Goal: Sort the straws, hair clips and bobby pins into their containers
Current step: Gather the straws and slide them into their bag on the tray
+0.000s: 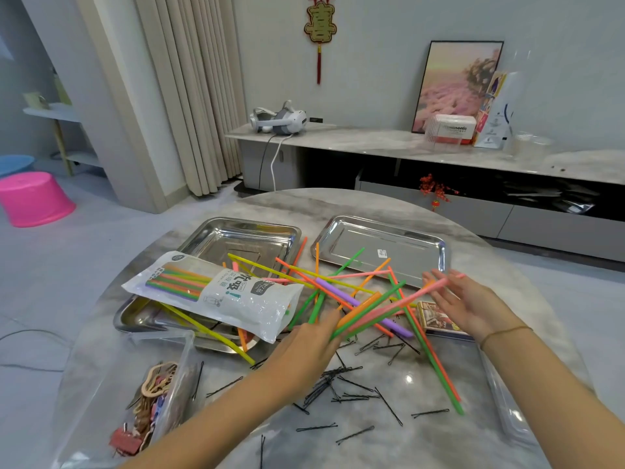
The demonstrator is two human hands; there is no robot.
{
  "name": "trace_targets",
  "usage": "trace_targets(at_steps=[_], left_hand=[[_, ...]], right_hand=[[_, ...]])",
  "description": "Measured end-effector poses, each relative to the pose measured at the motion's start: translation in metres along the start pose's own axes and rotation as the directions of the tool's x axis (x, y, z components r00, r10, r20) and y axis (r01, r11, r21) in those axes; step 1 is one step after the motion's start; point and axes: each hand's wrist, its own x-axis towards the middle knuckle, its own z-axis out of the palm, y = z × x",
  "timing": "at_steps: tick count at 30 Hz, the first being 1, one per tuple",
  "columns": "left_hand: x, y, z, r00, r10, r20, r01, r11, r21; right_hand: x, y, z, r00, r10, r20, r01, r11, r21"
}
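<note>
Several coloured straws (341, 282) lie criss-crossed on the round marble table (389, 204). My left hand (314, 340) grips the near ends of a small bundle of straws (375, 311), orange, green and pink. My right hand (463, 299) is spread with straight fingers, touching the bundle's far ends. A plastic straw bag (216, 292), partly filled, lies across a steel tray (135, 319). Black bobby pins (341, 387) are scattered near the table's front. Hair clips (152, 401) sit in a clear box (182, 360) at the lower left.
Two more steel trays stand at the back, one on the left (209, 231) and one on the right (436, 245). A small printed box (439, 319) lies under my right hand. Another clear container (510, 411) is at the right edge. A pink stool (33, 198) stands on the floor.
</note>
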Motion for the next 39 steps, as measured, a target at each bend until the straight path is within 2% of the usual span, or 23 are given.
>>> trace_targets(at_steps=[3,7,9,16,20,25,28,31,35,39], left_hand=[[0.001,-0.003,0.000,0.999,-0.020,0.029,0.025,0.984,-0.179],[0.004,-0.002,-0.002,0.996,-0.069,0.053,0.083,0.934,-0.348],[0.004,-0.004,-0.002,0.993,-0.093,0.070,0.112,0.918,-0.381],[0.007,-0.003,-0.009,0.974,-0.175,0.146,0.224,0.855,-0.468],[0.008,-0.001,-0.015,0.957,-0.211,0.200,0.284,0.824,-0.490],[0.005,0.004,-0.021,0.885,-0.269,0.380,0.448,0.714,-0.539],[0.004,0.008,-0.024,0.857,-0.250,0.451,0.494,0.646,-0.582],[0.003,0.016,-0.026,0.848,-0.186,0.496,0.497,0.601,-0.625],[0.000,0.018,-0.027,0.846,-0.064,0.529,0.429,0.670,-0.606],[0.001,0.017,-0.025,0.846,-0.085,0.527,0.436,0.680,-0.590]], right_hand=[[-0.003,0.001,0.004,0.997,-0.029,0.065,0.032,0.998,-0.059],[-0.010,0.005,0.011,0.993,0.038,0.110,-0.013,0.974,-0.227],[-0.014,0.006,0.015,0.990,0.055,0.131,-0.017,0.961,-0.277],[-0.024,0.005,0.019,0.987,-0.020,0.162,0.080,0.924,-0.373],[-0.023,0.009,0.019,0.991,-0.056,0.125,0.109,0.874,-0.474],[-0.027,0.010,0.025,0.992,-0.010,0.128,0.072,0.870,-0.488],[-0.033,0.016,0.030,0.970,0.047,0.240,0.081,0.863,-0.499],[-0.031,0.031,0.030,0.968,-0.019,0.252,0.166,0.798,-0.580],[-0.024,0.043,0.029,0.980,-0.109,0.166,0.191,0.747,-0.637],[-0.021,0.047,0.029,0.980,-0.106,0.169,0.191,0.745,-0.639]])
